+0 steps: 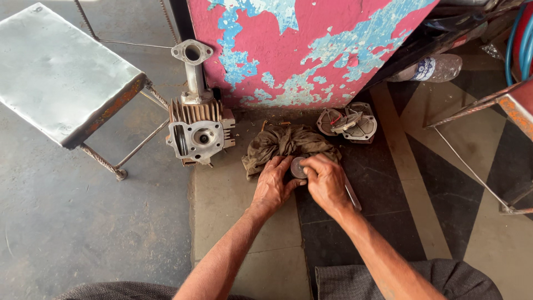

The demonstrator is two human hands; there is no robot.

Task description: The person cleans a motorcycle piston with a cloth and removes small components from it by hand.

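Beyond our fingertips rises the largest thing here, a wall (311, 50) of flaking pink and blue paint, and well off to the left of our hands stands a metal stool (55, 72) on thin rod legs. Nearer, still left of the fingers and apart from them, a finned engine cylinder head (197, 130) sits on the floor with its intake pipe pointing up. Just past our fingertips, touching them, lies a crumpled olive-brown rag (286, 141), and beyond it to the right rest two grey metal engine covers (350, 122). Our left hand (273, 186) and right hand (326, 180) meet over the near edge of the rag, and between them sits a small round metal disc (298, 166), its flat face turned up towards us. The left fingers curl closed around the disc's left rim, the right fingers close over its right side, so it lies pinched between both hands, about equally near each. A slim bright metal tool (353, 197) juts from under the right hand, its long axis running down and to the right; we cannot tell whether the fingers actually grip it.
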